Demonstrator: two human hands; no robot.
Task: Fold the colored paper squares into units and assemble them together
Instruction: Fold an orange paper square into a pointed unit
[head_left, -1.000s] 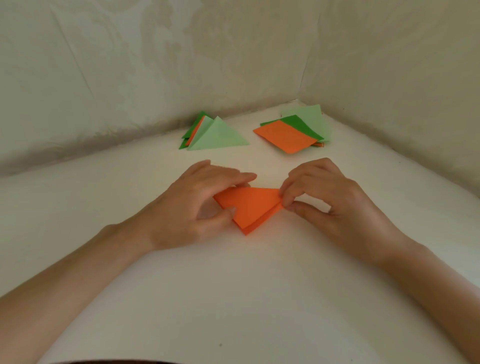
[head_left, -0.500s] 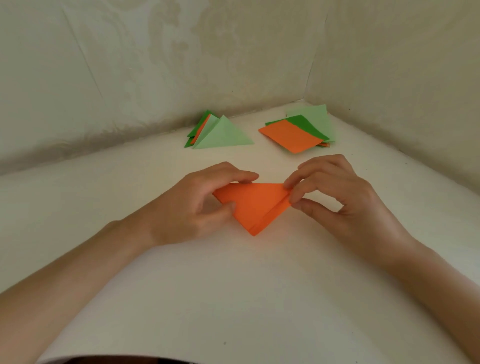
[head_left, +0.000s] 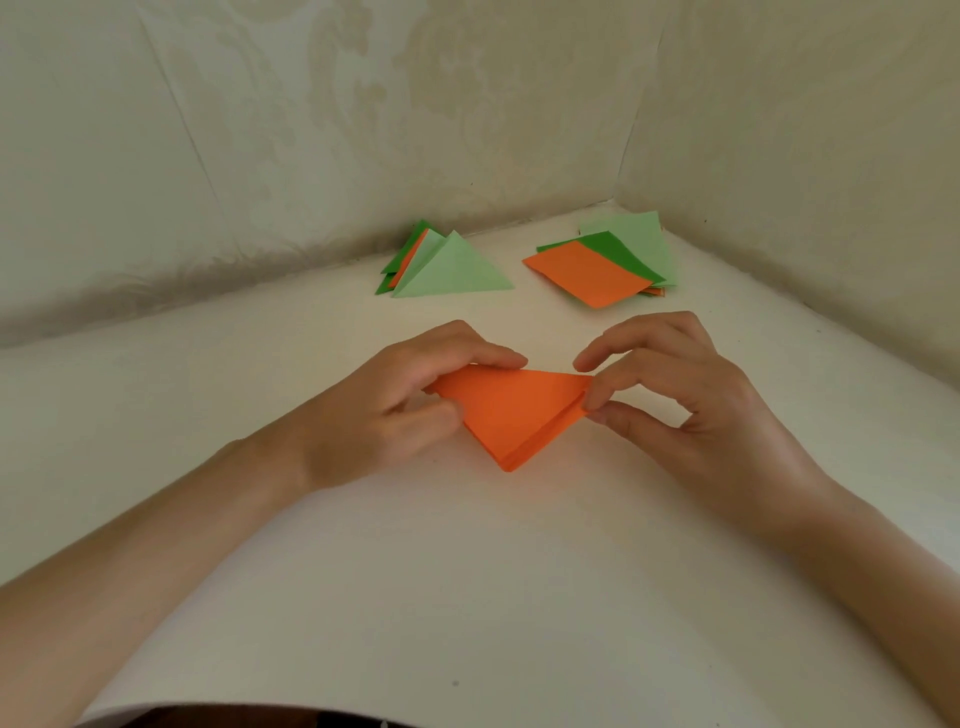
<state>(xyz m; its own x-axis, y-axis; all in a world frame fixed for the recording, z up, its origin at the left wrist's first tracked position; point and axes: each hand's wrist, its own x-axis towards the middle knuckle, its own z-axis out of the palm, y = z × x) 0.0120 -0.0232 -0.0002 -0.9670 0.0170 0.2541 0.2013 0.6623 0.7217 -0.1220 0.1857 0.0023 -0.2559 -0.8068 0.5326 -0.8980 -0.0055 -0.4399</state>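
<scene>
An orange paper folded into a triangle (head_left: 511, 410) is held just above the white table between both hands. My left hand (head_left: 395, 405) grips its left corner, fingers on top and thumb underneath. My right hand (head_left: 691, 400) pinches the right corner between thumb and fingertips, where the layers show slightly apart. The triangle's point faces me.
At the back left lies a pile of folded triangles (head_left: 447, 267) in light green, dark green and orange. At the back right sits a stack of flat paper squares (head_left: 597, 273), orange on top. Walls close the table (head_left: 467, 597) at the back and right.
The orange triangle has turned a little and its lower point has swung toward me. Both hands kept their hold on its corners.
</scene>
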